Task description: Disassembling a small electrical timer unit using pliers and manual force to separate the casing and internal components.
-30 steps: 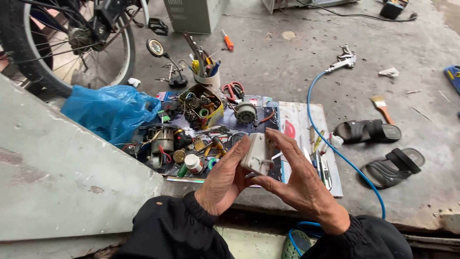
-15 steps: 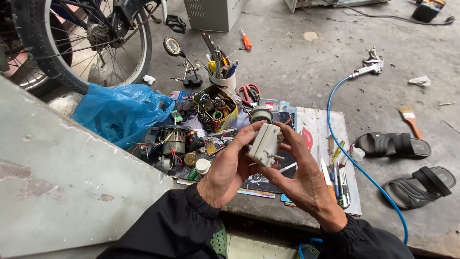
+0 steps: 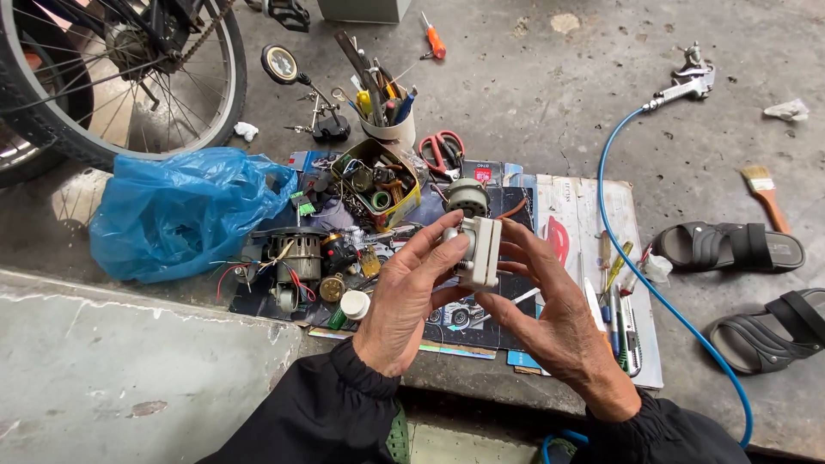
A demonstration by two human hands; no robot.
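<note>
We've got our left hand [image 3: 411, 296] and right hand [image 3: 550, 314] both gripping a small off-white boxy motor housing [image 3: 478, 251], fingers wrapped snug, above the cluttered printed cardboard sheet [image 3: 563, 210].

Evenly lit by soft, diffuse daylight; no glare, only faint shadows under the hands. Sharp around the grip, slightly bowed by wide-angle distortion toward the edges.

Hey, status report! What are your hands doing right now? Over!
Both hands up: left hand and right hand grip a small white motor part. Nothing between them. Parts pile lies below.
</note>
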